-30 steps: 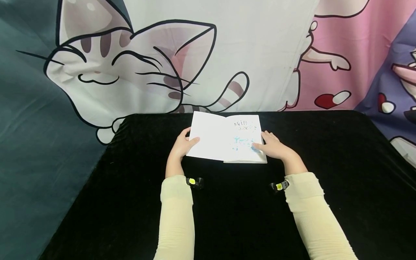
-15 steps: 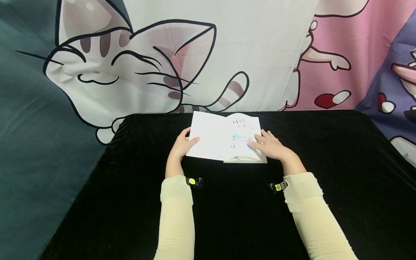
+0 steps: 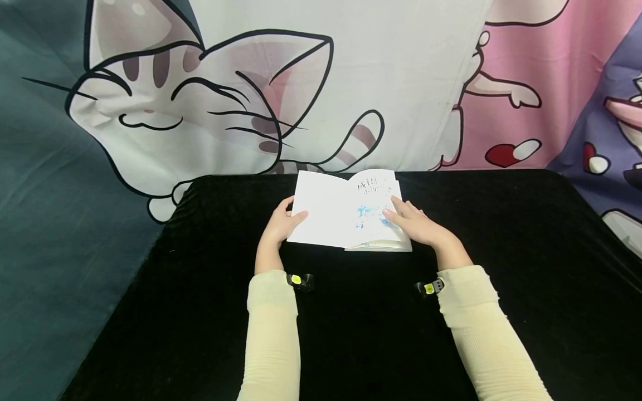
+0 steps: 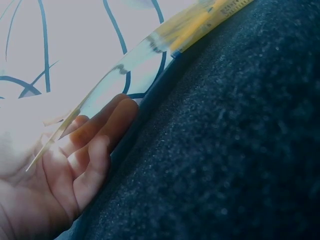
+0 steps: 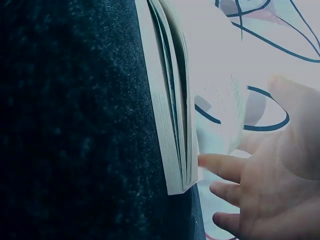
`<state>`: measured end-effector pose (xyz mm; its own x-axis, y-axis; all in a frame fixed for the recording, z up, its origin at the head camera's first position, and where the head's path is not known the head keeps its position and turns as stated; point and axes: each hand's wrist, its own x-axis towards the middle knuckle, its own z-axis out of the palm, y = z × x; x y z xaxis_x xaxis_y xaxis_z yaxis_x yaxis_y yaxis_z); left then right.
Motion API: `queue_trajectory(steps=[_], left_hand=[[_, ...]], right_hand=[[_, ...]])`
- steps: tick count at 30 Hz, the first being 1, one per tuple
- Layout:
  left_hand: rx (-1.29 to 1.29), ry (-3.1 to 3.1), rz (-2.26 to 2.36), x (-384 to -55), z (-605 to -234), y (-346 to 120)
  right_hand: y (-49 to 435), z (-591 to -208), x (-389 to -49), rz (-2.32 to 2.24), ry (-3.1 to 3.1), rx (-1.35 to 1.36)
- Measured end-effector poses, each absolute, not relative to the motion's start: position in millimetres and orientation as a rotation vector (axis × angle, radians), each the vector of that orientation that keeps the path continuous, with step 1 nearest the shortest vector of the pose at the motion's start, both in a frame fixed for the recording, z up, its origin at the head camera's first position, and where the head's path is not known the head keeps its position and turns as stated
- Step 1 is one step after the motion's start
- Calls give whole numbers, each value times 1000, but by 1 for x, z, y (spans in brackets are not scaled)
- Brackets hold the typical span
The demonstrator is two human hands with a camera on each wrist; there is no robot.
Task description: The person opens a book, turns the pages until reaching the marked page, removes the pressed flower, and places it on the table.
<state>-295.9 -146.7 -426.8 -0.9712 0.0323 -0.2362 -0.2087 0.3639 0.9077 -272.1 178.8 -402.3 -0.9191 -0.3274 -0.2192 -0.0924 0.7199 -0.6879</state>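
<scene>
A book (image 3: 323, 209) lies spread near the table's far edge. Its left side is plain white, and the right page (image 3: 373, 192) bears dark lettering and a blue print. My left hand (image 3: 282, 224) grips the left cover, thumb on top and fingers underneath. In the left wrist view the cover's outer face (image 4: 195, 25) shows yellow. At the right page my right hand (image 3: 418, 225) pinches the lifted, curving page near its outer edge, between thumb and index finger. The right wrist view shows this page (image 5: 215, 95) raised off the thick page block (image 5: 165, 115), with the other fingers spread beside its corner.
Black cloth (image 3: 361, 334) covers the table under the book. Behind it hangs a curtain (image 3: 416, 67) with a large printed cat and pink and purple parts. Each wrist wears a small black camera (image 3: 301, 282) at the cream sleeve's cuff.
The right page, lying flat a second ago, has bulged and lifted, uncovering page edges below. My right thumb and index have shifted slightly left over it. The left hand has stayed put.
</scene>
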Motion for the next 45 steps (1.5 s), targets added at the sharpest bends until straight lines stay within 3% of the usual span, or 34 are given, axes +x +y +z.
queue_trajectory(steps=[6,13,20,31,45], left_hand=[[-147,2411,1656,-296,-427,-148],[-144,2415,1644,-297,-427,-148],[-143,2419,1645,-298,-427,-147],[-134,2413,1666,-298,-427,-147],[-140,2382,1775,-299,-427,-149]], right_hand=[[176,-400,-272,-1177,2578,-328],[177,-393,-272,-1432,2623,-100],[176,-392,-272,-1733,2407,-261],[143,-405,-263,-1200,2532,-729],[122,-410,-254,-921,2492,-850]])
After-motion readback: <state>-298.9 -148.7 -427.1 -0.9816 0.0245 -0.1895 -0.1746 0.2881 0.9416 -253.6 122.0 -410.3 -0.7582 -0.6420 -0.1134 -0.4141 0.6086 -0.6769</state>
